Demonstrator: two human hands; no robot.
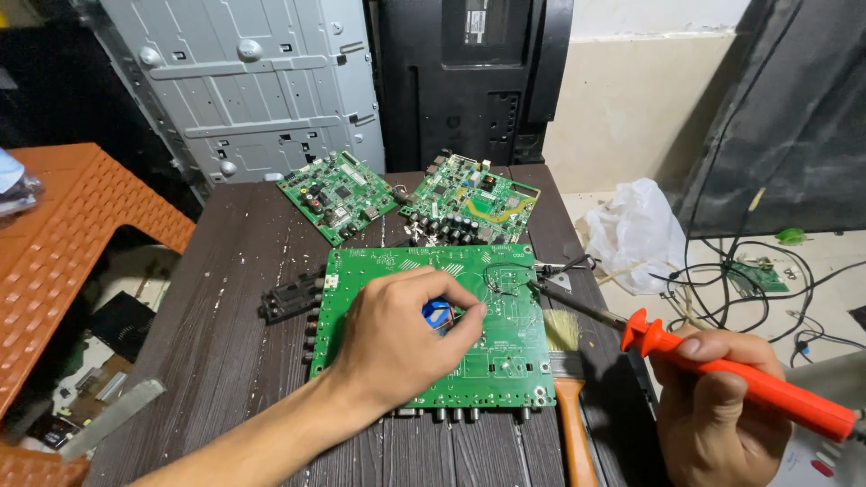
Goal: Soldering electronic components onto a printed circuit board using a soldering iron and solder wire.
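Observation:
A large green circuit board (505, 361) lies solder side up on the dark wooden table (216, 316). My left hand (401, 338) rests on the board and pinches a small blue component (437, 313) between thumb and fingers. My right hand (713, 415) grips an orange-handled soldering iron (749, 379) at the table's right edge. Its metal tip (541, 290) points left and touches the board near the upper right.
Two smaller green circuit boards (336, 194) (469, 207) lie at the table's far end. A brush with an orange handle (568, 388) sits right of the big board. A grey metal panel (262, 81) and a black monitor back (469, 81) lean behind. Tangled cables (740, 271) and a white bag (636, 234) lie on the floor at right.

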